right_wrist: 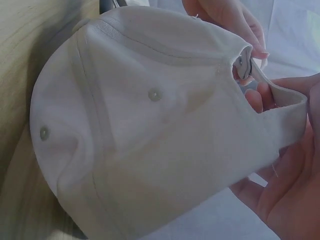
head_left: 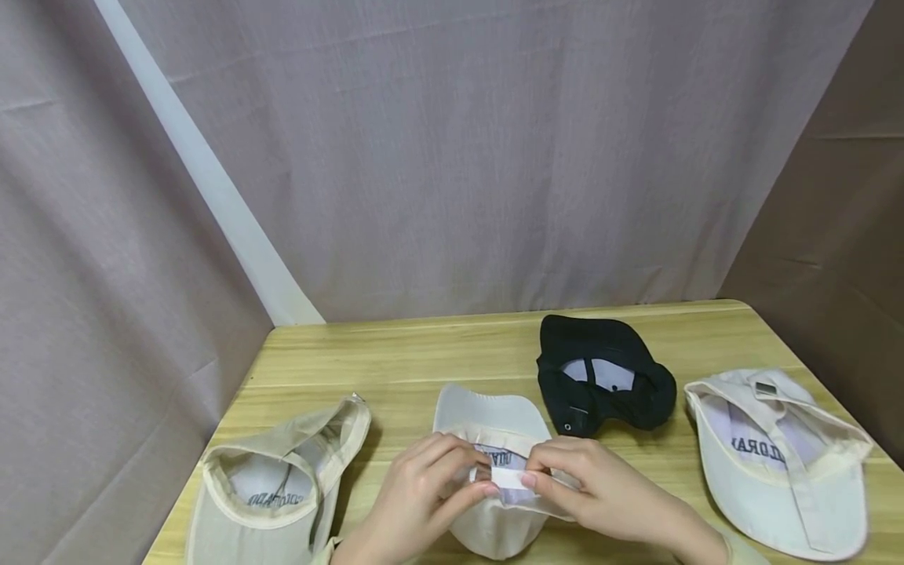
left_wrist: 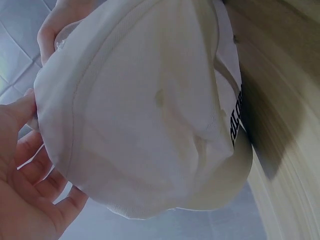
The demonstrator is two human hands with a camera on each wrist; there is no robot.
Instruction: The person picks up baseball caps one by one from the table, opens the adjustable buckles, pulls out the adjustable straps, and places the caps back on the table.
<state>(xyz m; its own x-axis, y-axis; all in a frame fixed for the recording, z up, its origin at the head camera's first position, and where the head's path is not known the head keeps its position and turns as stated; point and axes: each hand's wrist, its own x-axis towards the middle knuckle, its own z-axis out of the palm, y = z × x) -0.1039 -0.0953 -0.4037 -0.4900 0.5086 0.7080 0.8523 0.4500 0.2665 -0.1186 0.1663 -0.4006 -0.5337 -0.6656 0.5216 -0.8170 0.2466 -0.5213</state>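
A white baseball cap (head_left: 487, 410) lies at the front middle of the table, its hollow side up and its brim pointing away from me. My left hand (head_left: 427, 486) grips the rear edge of the cap near one end of its strap. On the other side, my right hand (head_left: 596, 486) pinches the pale back strap (head_left: 507, 478) between thumb and fingers. The right wrist view shows the strap (right_wrist: 292, 117) looped at the rear opening, with a small metal buckle (right_wrist: 245, 66) beside the left hand's fingers. Dark lettering shows inside the cap, partly hidden by the hands.
A beige cap (head_left: 257, 502) lies upturned at the left. A black cap (head_left: 593, 345) is behind the right hand, and another white cap (head_left: 784, 502) with a loose strap lies at the right. Grey curtains (head_left: 494, 157) stand behind the wooden table (head_left: 395, 353).
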